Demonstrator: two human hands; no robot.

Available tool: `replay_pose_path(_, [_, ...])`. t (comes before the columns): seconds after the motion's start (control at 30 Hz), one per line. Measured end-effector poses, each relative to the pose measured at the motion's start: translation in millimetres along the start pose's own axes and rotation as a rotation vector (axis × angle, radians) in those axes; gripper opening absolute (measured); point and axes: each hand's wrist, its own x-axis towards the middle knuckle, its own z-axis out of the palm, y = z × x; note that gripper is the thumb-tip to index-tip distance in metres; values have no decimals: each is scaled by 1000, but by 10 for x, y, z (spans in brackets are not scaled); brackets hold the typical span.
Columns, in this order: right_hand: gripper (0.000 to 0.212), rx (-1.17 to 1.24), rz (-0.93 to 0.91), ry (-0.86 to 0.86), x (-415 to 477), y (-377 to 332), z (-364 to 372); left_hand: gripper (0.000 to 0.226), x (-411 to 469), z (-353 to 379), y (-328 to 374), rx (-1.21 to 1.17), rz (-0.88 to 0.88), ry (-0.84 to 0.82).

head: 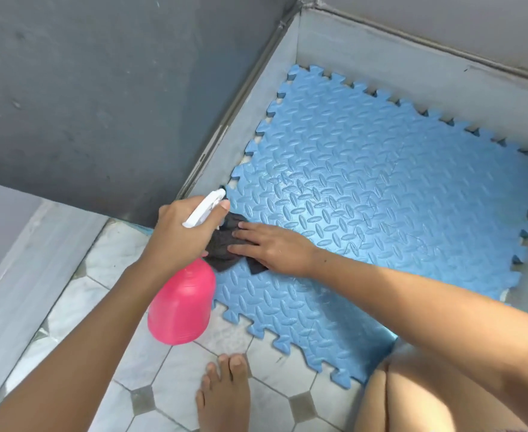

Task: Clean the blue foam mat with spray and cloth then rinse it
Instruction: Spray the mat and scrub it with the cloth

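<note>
Head view, nearest to me: a bare foot (225,391) on the pale tiled floor (175,397) and a bent knee (412,397) at the lower right. Just beyond, I see the left hand (181,232) with its fingers wrapped around the white trigger head of a pink spray bottle (180,304), which hangs tilted above the tiles beside the mat's near-left edge. The right hand (272,247) lies flat, fingers stretched out, pressing a dark cloth (225,247) onto the blue foam mat (381,198). That mat lies flat on the floor, its far toothed edges close to the grey walls (287,73) of the corner, its surface glistening in the middle.
</note>
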Motion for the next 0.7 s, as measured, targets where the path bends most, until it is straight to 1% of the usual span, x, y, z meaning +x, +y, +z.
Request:
replay_pose_path(0.03, [47,-24,78,53,-76,185,-111,46,45,10,42,-2,1,0])
replay_pose_path(0.07, [49,-37,197,114,-180,411,-236,48,95,26,88,-16,-1,-2])
replay_pose_path(0.13, [53,-27,499,235,-484,883,-548,50,223,74,235,-50,1,-12])
replay_pose_path(0.2, [48,-1,801,368,-894,1248,-839,56,399,186,404,-20,40,-36])
replay_pose_path(0.27, [43,-4,1069,502,-1353,1476,-1030,59,624,347,596,-21,62,-82])
replay_pose_path(0.37, [44,-50,1477,719,-2113,1666,-1180,50,997,588,864,-97,43,-147])
replay_pose_path(0.43, [46,-73,1692,823,-2573,1713,-1221,45,1239,705,955,-132,29,-138])
replay_pose_path(0.5, [48,-66,1787,862,-2798,1704,-1235,42,1454,766,1001,-164,29,-100])
replay_pose_path(0.53, [47,-63,1789,865,-2803,1705,-1235,40,1533,779,1035,-176,29,-86])
replay_pose_path(0.6, [46,-84,1724,872,-2647,1748,-1221,39,1633,791,1100,-158,42,-58])
replay_pose_path(0.7, [46,-53,1599,896,-2080,1881,-1204,45,1626,817,1137,-111,56,-23])
